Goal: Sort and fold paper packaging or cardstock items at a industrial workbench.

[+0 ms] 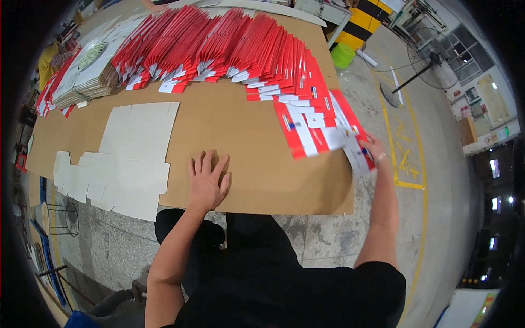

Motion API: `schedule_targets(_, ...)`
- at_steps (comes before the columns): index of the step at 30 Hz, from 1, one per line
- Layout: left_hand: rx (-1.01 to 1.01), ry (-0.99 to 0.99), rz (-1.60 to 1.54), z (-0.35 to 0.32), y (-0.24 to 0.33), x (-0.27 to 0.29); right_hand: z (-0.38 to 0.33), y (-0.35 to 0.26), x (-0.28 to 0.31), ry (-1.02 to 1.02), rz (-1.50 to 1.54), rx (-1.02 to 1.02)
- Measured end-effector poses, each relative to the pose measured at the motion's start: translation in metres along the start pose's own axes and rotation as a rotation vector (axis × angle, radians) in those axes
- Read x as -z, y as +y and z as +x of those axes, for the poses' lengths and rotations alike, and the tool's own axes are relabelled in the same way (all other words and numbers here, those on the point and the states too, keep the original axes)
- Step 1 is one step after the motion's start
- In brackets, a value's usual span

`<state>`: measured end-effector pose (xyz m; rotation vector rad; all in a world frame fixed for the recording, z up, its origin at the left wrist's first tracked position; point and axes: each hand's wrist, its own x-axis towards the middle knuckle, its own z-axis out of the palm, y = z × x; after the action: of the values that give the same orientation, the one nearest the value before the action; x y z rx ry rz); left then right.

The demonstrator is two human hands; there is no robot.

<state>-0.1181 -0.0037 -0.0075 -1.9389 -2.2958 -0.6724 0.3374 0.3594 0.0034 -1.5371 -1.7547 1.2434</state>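
My left hand (208, 179) lies with its fingers spread on the brown cardboard table cover (235, 131) and holds nothing. At the table's right edge, my right hand (375, 150) grips a flat red-and-white carton (359, 159), whose near end sticks out past the edge. Part of that carton is covered by other flat cartons (298, 124) spread over one another. From there a long row of red-and-white folded cartons (219, 44) leans across the far side. Left of my left hand lies an unfolded carton blank (136, 158), pale grey side up.
A stack of grey-backed flat cartons (90, 76) with a bundle of pale string (92, 56) on top stands at the far left. Right of the table are a green bucket (343, 55) and a standing fan (418, 76). Another person's hand (157, 7) shows at the far edge.
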Motion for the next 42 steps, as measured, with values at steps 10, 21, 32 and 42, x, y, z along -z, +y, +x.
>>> schedule_targets(10, 0.015, 0.04, -0.103, 0.002, -0.004, 0.0, 0.156, -0.039, -0.1, 0.092, -0.537, 0.216)
schedule_targets(21, 0.461, -0.125, 0.321, -0.086, -0.073, 0.087, -0.122, 0.009, -0.131, 0.188, -0.432, 0.574)
schedule_targets(32, 0.337, 0.01, 0.319, -0.056, -0.072, 0.163, -0.225, -0.207, -0.347, -0.234, -0.398, 1.195)
schedule_targets(42, 0.345, 0.791, 0.135, -0.089, -0.068, 0.117, -0.19, -0.311, -0.499, -0.674, -0.786, 1.274)
